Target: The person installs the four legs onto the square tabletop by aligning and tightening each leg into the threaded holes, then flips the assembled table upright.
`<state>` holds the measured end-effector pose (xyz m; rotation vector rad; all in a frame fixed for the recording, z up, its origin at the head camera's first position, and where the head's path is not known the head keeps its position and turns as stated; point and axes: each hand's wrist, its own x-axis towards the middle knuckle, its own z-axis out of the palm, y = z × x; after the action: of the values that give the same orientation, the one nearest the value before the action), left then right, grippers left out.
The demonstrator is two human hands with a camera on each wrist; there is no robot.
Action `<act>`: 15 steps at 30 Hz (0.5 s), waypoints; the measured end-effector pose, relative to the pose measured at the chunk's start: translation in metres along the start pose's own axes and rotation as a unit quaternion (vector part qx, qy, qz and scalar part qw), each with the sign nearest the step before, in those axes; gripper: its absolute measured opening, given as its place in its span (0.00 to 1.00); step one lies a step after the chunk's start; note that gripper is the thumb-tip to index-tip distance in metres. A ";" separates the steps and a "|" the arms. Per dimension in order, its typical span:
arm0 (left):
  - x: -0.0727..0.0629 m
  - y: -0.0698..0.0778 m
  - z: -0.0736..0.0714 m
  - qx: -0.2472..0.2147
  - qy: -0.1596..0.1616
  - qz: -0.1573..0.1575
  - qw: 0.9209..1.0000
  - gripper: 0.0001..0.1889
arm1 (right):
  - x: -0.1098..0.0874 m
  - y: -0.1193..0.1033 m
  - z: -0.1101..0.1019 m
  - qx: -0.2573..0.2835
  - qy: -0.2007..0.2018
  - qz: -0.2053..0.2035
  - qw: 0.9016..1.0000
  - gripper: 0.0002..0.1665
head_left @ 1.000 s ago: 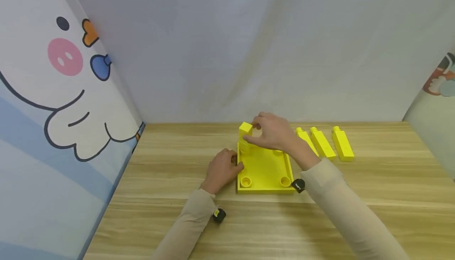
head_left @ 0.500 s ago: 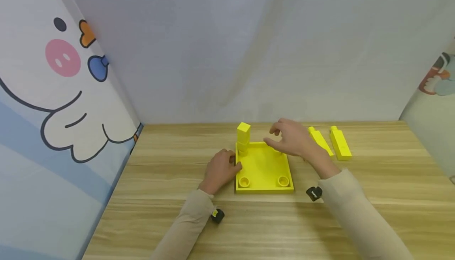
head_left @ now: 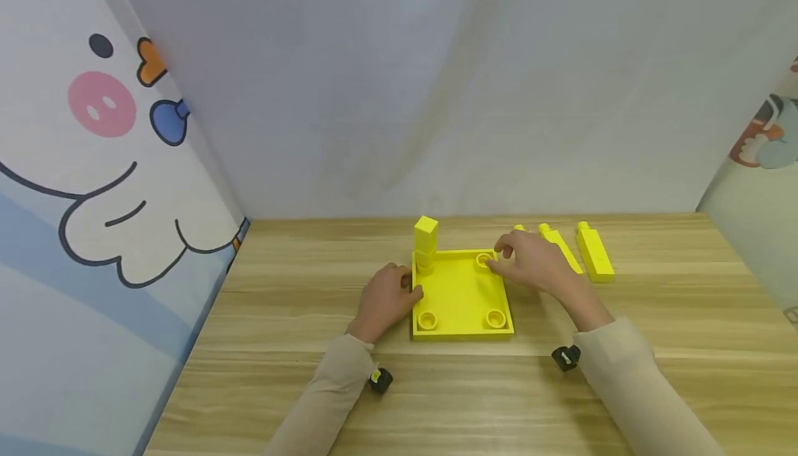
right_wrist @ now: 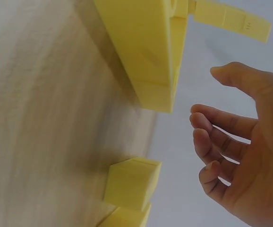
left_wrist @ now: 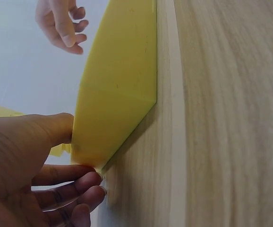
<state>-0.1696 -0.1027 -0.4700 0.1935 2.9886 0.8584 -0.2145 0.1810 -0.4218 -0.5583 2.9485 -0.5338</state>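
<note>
A square yellow tray point(head_left: 458, 300) with low walls and round corner sockets lies on the wooden table. In its far left corner a yellow post point(head_left: 427, 240) stands upright. My left hand point(head_left: 385, 301) grips the tray's left wall, thumb over the rim and fingers outside; in the left wrist view the hand point(left_wrist: 13, 156) pinches the wall's edge. Over the far right corner, beside a socket point(head_left: 484, 260), hovers my right hand point(head_left: 533, 262). The right wrist view shows this hand point(right_wrist: 243, 137) with loosely bent fingers, thumb apart, holding nothing.
To the right of the tray lie several yellow posts point(head_left: 595, 253) with knobs on their far ends, one mostly hidden behind my right hand. A pale curtain point(head_left: 349, 95) hangs along the table's back edge, and a printed cartoon cloth point(head_left: 118, 165) borders the left.
My right hand has left the upright post and moved rightward, to the tray's far right corner. The post stays standing. My left hand keeps its grip on the tray.
</note>
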 end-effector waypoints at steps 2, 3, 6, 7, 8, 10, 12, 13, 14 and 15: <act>0.000 -0.001 0.000 -0.002 0.000 0.000 1.000 0.10 | -0.001 0.003 0.003 0.002 -0.009 0.007 1.000 0.27; 0.000 -0.001 0.000 -0.002 -0.001 0.000 1.000 0.10 | -0.002 0.004 0.005 0.004 -0.013 0.008 1.000 0.27; 0.000 -0.001 0.001 -0.004 -0.002 -0.001 1.000 0.11 | -0.003 0.007 0.010 0.007 -0.021 0.014 1.000 0.27; 0.000 -0.001 0.001 -0.005 -0.002 -0.001 1.000 0.11 | -0.003 0.007 0.011 0.007 -0.023 0.015 1.000 0.28; 0.000 -0.001 0.001 -0.006 -0.002 0.000 1.000 0.11 | -0.003 0.008 0.012 0.007 -0.024 0.016 1.000 0.28; 0.000 -0.002 0.002 -0.008 -0.003 0.000 1.000 0.11 | -0.003 0.008 0.014 0.003 -0.027 0.019 0.999 0.27; 0.000 -0.002 0.002 -0.010 -0.005 -0.001 1.000 0.11 | -0.003 0.008 0.016 -0.001 -0.030 0.019 0.999 0.24; 0.000 -0.002 0.002 -0.012 -0.005 -0.001 1.000 0.11 | -0.003 0.008 0.017 -0.004 -0.031 0.017 0.999 0.22; 0.000 -0.002 0.002 -0.012 -0.005 -0.001 1.000 0.11 | -0.003 0.008 0.018 -0.008 -0.031 0.013 0.999 0.21; 0.000 -0.002 0.002 -0.013 -0.005 -0.002 1.000 0.11 | -0.003 0.009 0.019 -0.010 -0.032 0.010 0.999 0.19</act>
<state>-0.1702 -0.1034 -0.4726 0.1909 2.9654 0.8917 -0.2118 0.1833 -0.4426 -0.5372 2.8989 -0.4758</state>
